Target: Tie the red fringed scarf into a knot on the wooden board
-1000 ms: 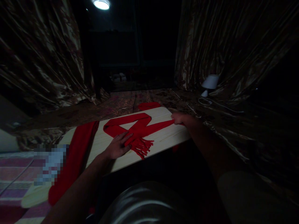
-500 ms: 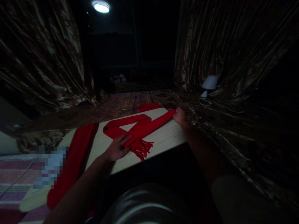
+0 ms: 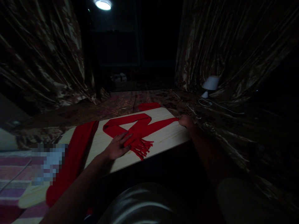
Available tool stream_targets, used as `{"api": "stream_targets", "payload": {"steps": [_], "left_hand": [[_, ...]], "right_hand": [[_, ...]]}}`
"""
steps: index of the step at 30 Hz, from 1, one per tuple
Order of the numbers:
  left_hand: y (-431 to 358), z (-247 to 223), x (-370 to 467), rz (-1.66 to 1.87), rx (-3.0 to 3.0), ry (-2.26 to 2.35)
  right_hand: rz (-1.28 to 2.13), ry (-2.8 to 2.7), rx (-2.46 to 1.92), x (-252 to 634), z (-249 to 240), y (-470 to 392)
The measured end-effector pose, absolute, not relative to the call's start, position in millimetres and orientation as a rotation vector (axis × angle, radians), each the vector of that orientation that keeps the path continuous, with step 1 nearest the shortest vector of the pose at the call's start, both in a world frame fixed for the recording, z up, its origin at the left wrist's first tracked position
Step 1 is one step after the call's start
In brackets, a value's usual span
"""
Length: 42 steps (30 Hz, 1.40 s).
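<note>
A folded red scarf (image 3: 140,127) with a fringed end lies on a pale wooden board (image 3: 171,133). My left hand (image 3: 118,146) rests with fingers spread on the scarf beside the fringe. At the board's right end, my right hand (image 3: 185,120) is closed on one end of the scarf, which stretches from the crossing near my left hand and narrows toward my right fingers. A second, wider red cloth (image 3: 74,158) lies across the board's left part, running down past my left forearm.
Another red piece (image 3: 149,106) lies behind the board on the patterned cover. A white lamp (image 3: 211,83) with a cord stands at the right, by the curtain (image 3: 205,40). Striped fabric (image 3: 14,174) is at the lower left.
My right hand has moved slightly right and down with the scarf's end. That strip is now narrower and lower. My left hand has stayed nearly in place.
</note>
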<state>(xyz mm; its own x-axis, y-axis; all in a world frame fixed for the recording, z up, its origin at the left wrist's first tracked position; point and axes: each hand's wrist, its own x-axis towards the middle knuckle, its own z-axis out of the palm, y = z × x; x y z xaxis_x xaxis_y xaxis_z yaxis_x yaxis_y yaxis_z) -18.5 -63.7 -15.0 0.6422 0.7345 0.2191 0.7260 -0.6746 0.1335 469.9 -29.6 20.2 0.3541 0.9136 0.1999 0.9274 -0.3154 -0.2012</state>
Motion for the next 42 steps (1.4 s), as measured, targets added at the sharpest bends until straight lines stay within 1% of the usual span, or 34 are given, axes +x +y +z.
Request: {"api": "stream_targets", "payload": {"steps": [5, 8, 11, 14, 18, 22, 25, 32, 36, 42], "left_hand": [[-62.1, -18.7, -19.6, 0.431, 2.807, 1.241], [-62.5, -17.9, -19.6, 0.423, 2.804, 1.244], [-63.8, -15.4, -19.1, 0.425, 2.795, 1.255], [-65.5, -12.5, -18.2, 0.399, 2.781, 1.269], [-66.4, -10.4, -17.3, 0.353, 2.765, 1.284], [-66.5, -9.8, -17.0, 0.329, 2.75, 1.3], [-67.2, -8.9, -16.7, 0.364, 2.758, 1.286], [-68.5, -8.5, -15.9, 0.386, 2.759, 1.284], [-67.3, -10.4, -16.6, 0.38, 2.759, 1.288], [-65.8, -11.5, -17.5, 0.421, 2.799, 1.252]], "right_hand": [[-0.121, -2.074, -1.983, 454.5, 19.6, -30.7], [-0.163, -2.147, -1.891, 440.5, 18.8, -27.8], [-0.112, -2.175, -1.855, 427.1, 19.1, -22.6], [-0.093, -2.169, -1.866, 416.0, 22.1, -19.5], [-0.157, -2.172, -1.879, 406.2, 31.8, -24.3], [-0.213, -2.134, -2.037, 394.9, 40.6, -32.4], [-0.198, -2.098, -2.099, 382.8, 41.1, -34.2], [-0.241, -2.09, -2.075, 363.2, 36.8, -28.7], [-0.242, -1.901, -2.17, 358.4, 38.0, -26.1], [-0.117, -1.717, -2.24, 357.1, 38.8, -20.0]]}}
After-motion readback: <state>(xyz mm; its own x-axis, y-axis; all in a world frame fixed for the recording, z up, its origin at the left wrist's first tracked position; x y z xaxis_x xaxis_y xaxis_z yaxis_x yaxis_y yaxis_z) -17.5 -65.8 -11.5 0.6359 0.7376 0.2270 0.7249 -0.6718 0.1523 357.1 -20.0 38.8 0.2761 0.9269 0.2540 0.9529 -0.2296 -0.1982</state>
